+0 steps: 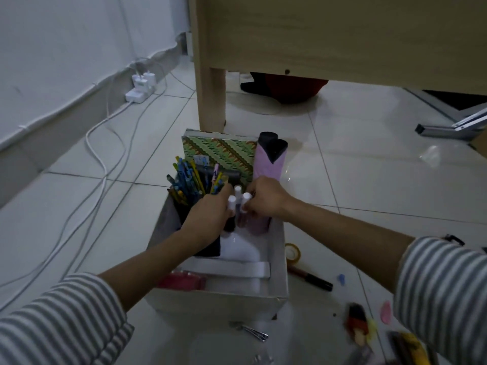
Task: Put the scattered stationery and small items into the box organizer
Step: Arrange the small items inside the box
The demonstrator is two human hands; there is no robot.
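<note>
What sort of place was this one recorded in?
Probably a room in a home or small office, seen at floor level: a white tiled floor, a wooden furniture leg, and a power strip with chargers by the wall.

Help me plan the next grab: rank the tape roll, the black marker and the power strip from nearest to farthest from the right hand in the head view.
From the right hand:
1. Tape roll, on the floor just right of the box.
2. Marker, on the floor past the tape, closer to the person.
3. Power strip, far off at the upper left.
</note>
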